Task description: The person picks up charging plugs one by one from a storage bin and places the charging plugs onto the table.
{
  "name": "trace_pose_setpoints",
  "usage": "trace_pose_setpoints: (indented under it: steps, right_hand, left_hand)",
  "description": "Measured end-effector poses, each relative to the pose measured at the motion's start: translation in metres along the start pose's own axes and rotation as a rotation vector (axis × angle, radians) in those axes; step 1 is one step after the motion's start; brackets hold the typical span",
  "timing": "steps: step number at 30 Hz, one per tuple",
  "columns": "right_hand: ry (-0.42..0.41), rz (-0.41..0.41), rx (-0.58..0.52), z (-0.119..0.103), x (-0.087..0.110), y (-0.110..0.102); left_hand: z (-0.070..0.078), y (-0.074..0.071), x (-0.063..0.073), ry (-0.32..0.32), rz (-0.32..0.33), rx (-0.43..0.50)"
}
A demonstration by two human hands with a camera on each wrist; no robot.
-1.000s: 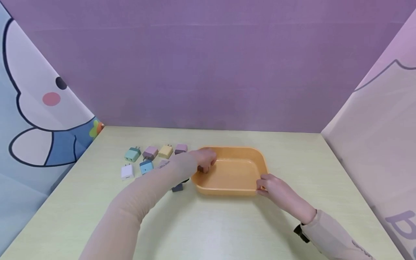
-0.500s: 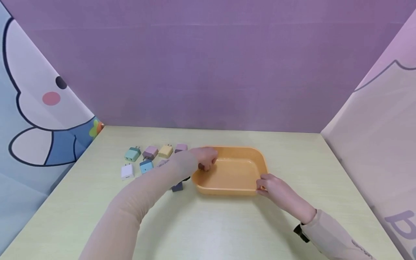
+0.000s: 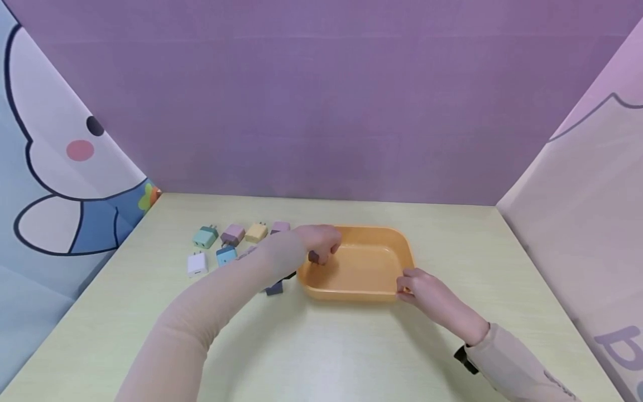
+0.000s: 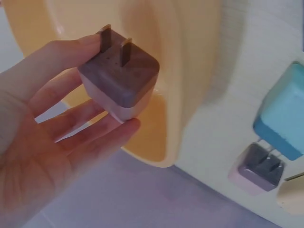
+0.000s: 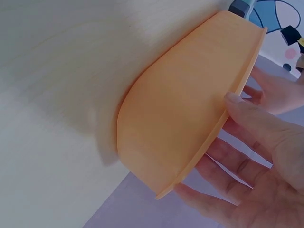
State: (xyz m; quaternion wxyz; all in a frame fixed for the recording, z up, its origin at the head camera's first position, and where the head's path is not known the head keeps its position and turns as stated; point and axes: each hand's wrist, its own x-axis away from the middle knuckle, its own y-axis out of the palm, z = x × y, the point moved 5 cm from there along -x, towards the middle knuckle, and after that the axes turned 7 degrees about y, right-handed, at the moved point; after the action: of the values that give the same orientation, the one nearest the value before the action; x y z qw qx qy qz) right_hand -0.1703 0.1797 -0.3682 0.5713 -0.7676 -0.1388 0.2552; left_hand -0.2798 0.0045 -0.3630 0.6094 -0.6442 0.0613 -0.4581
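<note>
My left hand [image 3: 321,241] pinches a charger plug [image 4: 119,71] between thumb and fingers, over the left end of the orange tray [image 3: 361,296]. The plug has a dark brown-purple face with two flat prongs and a pink body; its prongs point away from the palm in the left wrist view. At the tray's front right corner my right hand [image 3: 429,293] grips the rim, thumb on the outer side and fingers inside, as the right wrist view shows. The visible tray floor is bare.
Left of the tray lie several charger plugs: green [image 3: 205,237], purple [image 3: 233,235], yellow [image 3: 257,232], white [image 3: 197,264], blue [image 3: 226,255] and dark [image 3: 274,288]. My left sleeve [image 3: 226,296] covers part of this group. A purple backdrop [image 3: 326,111] stands behind the table.
My left hand has shifted slightly to the right over the tray with the plug, which shows a little more below the fingers. The right hand stays at the rim.
</note>
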Motion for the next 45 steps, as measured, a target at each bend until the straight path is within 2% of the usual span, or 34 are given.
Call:
trace_pose_setpoints:
  steps: [6,18,21,25,29,36,39,43,45]
  right_hand:
    - [0.005,-0.009,0.002,0.001,-0.001,0.001]
    - [0.011,-0.015,-0.004,0.002,-0.001,0.001]
    - [0.01,-0.014,-0.006,0.002,-0.001,0.001]
    - [0.013,-0.012,-0.004,0.002,-0.001,0.001]
    - [0.017,-0.014,-0.005,0.003,-0.001,0.002]
    - [0.01,-0.008,-0.004,0.003,0.0,0.002]
    - [0.013,-0.011,-0.007,0.003,-0.001,0.003]
    - [0.02,-0.018,-0.008,0.003,-0.001,0.003]
    - [0.022,-0.019,-0.007,0.003,-0.001,0.003]
  left_hand:
    - [0.008,-0.005,0.008,0.044,-0.014,-0.004]
    - [0.009,-0.011,0.02,0.03,-0.017,-0.045]
    - [0.009,-0.009,0.022,0.026,-0.014,-0.032]
    - [0.006,-0.007,0.027,0.009,-0.004,0.029]
    - [0.003,-0.006,0.036,0.0,0.023,0.057]
    - [-0.011,-0.003,0.052,-0.065,0.104,0.02]
    - [-0.016,-0.001,0.056,-0.043,0.142,0.062]
    - [-0.019,0.0,0.062,0.032,0.205,0.121]
    - [-0.021,-0.002,0.066,0.066,0.243,0.119]
